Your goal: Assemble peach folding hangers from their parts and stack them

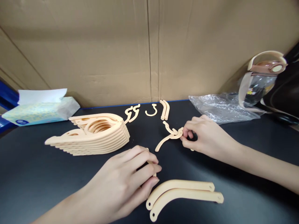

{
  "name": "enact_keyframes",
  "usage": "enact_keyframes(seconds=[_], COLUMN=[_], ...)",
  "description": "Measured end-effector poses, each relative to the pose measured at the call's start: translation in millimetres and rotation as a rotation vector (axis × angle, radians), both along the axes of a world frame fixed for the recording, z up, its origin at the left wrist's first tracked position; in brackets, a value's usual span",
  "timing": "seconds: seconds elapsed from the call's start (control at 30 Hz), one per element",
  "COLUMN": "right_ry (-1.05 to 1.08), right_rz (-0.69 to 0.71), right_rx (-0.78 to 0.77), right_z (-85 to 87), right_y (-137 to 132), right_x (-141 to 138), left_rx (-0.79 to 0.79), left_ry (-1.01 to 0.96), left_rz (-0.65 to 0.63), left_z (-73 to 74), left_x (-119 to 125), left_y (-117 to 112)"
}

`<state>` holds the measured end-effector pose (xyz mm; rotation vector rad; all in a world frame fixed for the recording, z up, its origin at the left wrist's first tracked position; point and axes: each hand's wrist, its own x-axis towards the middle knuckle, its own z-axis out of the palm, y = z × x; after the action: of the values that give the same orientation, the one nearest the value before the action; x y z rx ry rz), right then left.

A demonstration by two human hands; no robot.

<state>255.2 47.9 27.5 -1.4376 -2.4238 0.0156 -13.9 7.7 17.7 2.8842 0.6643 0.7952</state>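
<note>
My left hand reaches in low at the middle, its fingers curled round a small beige plastic piece that they mostly hide. At right centre, the thumb and fingers of my right hand pinch the end of a beige curved hook part lying among other hook-like parts. Two long, bent beige hanger arms with end holes rest side by side just in front of my left hand. Left of the hands is a stack of beige plastic hangers.
Farther back lie loose beige hooks and two slim curved strips. A tissue pack stands at the left. Crumpled clear plastic and a drink bottle are at the right. A cardboard wall closes off the back.
</note>
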Motion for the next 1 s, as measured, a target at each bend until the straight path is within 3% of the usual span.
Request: enact_keyframes(seconds=[0.33,0.67,1.0], right_ry=[0.070,0.104,0.100], right_rz=[-0.030,-0.047,0.032], right_rx=[0.124,0.023,0.021], right_z=[15.4,3.5,-7.3], right_y=[5,1,2], right_x=[19,8,5], left_rx=[-0.024,-0.029,-0.043], left_ry=[0.005,0.048,0.063], left_rz=[0.000,0.024,0.024], left_z=[-0.8,2.3,2.0], left_x=[-2,0,-1], left_y=[1,0,-1])
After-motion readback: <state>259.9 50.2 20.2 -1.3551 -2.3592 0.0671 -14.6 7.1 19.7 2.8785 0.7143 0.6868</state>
